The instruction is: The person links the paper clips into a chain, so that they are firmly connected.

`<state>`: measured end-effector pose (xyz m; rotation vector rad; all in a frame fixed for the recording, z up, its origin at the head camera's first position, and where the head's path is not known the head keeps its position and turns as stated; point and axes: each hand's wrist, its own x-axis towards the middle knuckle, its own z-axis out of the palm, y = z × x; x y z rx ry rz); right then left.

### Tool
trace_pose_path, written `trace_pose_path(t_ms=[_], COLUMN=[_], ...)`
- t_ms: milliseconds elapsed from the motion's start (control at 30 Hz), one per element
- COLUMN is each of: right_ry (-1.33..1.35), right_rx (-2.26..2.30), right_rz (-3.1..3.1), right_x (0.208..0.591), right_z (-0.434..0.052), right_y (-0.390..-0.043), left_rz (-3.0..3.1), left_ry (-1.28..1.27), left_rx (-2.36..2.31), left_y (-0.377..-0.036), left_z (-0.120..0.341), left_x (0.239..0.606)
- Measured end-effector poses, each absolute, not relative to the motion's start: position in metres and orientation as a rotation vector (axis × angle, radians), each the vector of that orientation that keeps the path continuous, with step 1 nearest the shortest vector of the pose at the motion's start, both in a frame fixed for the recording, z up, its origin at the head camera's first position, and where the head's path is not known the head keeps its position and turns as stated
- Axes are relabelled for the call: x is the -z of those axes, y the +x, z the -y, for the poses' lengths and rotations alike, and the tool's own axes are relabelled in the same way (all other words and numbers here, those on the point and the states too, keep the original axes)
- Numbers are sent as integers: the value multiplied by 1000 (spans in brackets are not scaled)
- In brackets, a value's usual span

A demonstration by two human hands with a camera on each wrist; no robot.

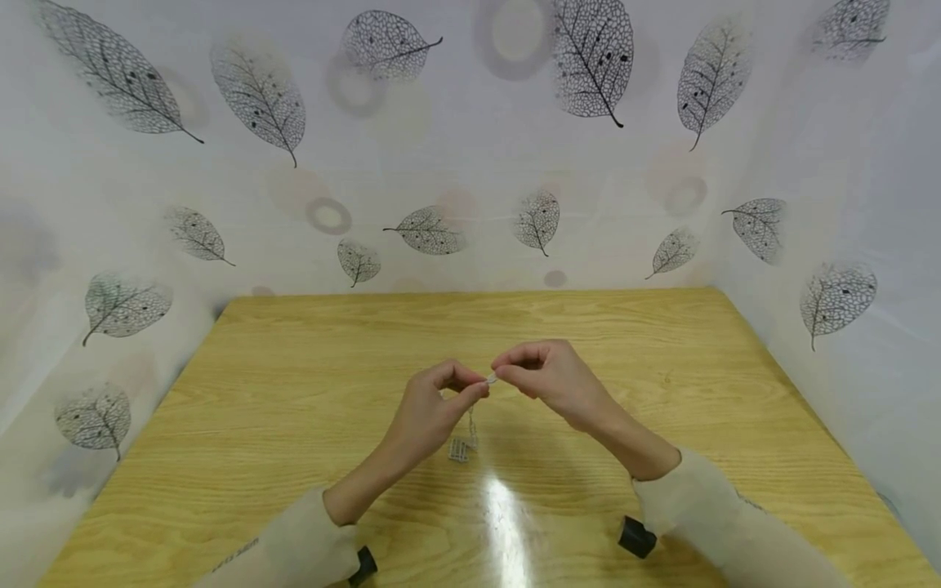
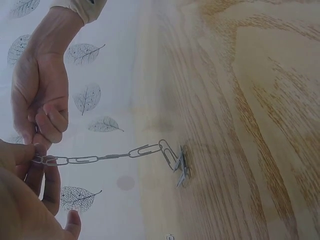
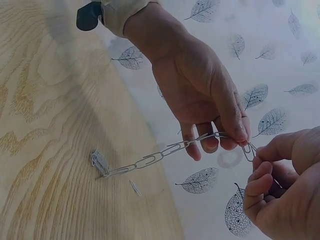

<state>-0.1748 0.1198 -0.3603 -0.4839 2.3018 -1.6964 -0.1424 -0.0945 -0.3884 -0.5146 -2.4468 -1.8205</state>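
Table (image 1: 294,392): pale wood, glossy, standing inside a screen of leaf-printed sheeting (image 1: 456,163). It is bearing the lower end of the chain only.

Left hand (image 1: 434,408): hovering above the middle of the table, thumb and forefinger pressing together on the top link of the chain, remaining fingers curling loosely under.

Right hand (image 1: 551,380): just beside the left, fingertips almost meeting it. Thumb and forefinger are pinching a single paper clip (image 3: 248,150) that is touching the chain's top link; the other fingers are folding into the palm.

Paper clip chain (image 2: 100,158): several grey wire clips hooked end to end, hanging from the hands down to the table.

Clip bundle (image 3: 98,162): a small cluster of clips at the chain's foot, resting on the wood.

Loose clip (image 3: 135,187): lying by itself, near the bundle.

Handling, as judged: the chain is looking very light, limp at every joint yet stiff within each link. Bare wire is likely slipping easily, and links may be unhooking if twisted. Best hold is a fingertip pinch across the flat of the end link, near its loop.
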Motion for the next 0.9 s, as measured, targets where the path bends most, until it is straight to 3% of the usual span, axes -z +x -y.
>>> trace_pose_path(t_ms=[900], right_ry=[-292], right_rx=[2078], right_rz=[-1654], right_x=[354], right_z=[-136], right_y=[-180], left_rz=[2458], left_ry=[-488], left_rx=[1852], left_y=[-150], left_z=[90], left_x=[387])
